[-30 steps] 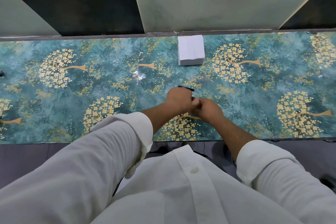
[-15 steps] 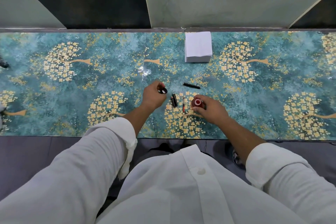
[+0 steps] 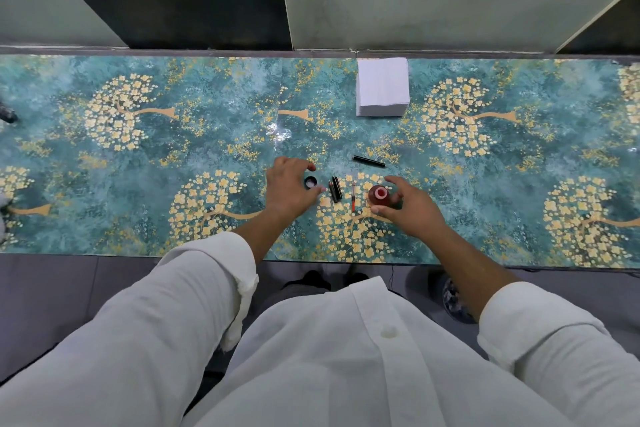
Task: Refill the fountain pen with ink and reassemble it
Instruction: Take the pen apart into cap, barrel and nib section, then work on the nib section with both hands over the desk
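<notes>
Red ink shows through the mouth of the small round glass ink bottle [image 3: 378, 195], uncapped now where a second ago both fists were locked together twisting at it. Its black screw cap [image 3: 310, 182] has been carried off to the left and set on the teal floral table covering [image 3: 138, 184]. The left hand [image 3: 289, 189] hangs over that cap, fingers spread and loosely arched about it, gripping nothing. The right hand [image 3: 407, 206] has let go too: thumb and forefinger curve round the bottle without closing on it.

Between the two hands lie the pen's pieces: a short black pen section [image 3: 335, 188] just beyond the left fingertips, and a thin clear converter with a red end [image 3: 353, 197] just left of the bottle. Farther out, past both sets of fingertips, rests the slim black pen barrel [image 3: 368, 161]. With the bottle open, I'd say drawing ink comes next. A white stack of paper squares [image 3: 382, 87] sits well beyond.
</notes>
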